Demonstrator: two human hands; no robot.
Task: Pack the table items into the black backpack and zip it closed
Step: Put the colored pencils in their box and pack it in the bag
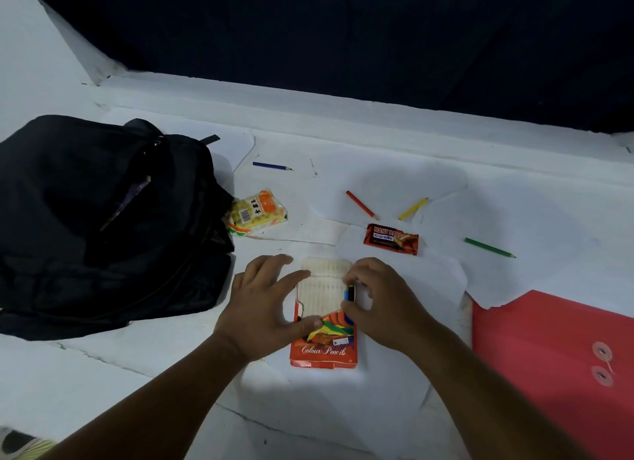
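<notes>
1. Left hand: thumb pressed on the orange carton's printed front, forefinger stretched to the white inner tray; it steadies the colour pencil box against the white paper-covered table.
2. Right hand: fingers curled, pinching a small blue and black item at the tray's right edge. Its identity cannot be told.
3. The tray stands partly drawn out of the carton, its slots apparently unfilled.
4. Loose pencils lie well apart: blue pencil, red pencil, yellow pencil, green pencil.
5. Black backpack lies at the left, its top zip open. A yellow snack packet touches its side.
6. Judgement: the step in hand appears to be refilling the box. Keep the left hand pinning the carton so the tray does not slide, feed pencils along the slots, then push the tray home before lifting.
7. A red string-tie envelope lies at the right, unpacked.
8. Legible writing: "Colour Pencils" on the carton; "MANY BARS" on the brown wrapper. The snack packet's characters and barcode are unreadable.
</notes>
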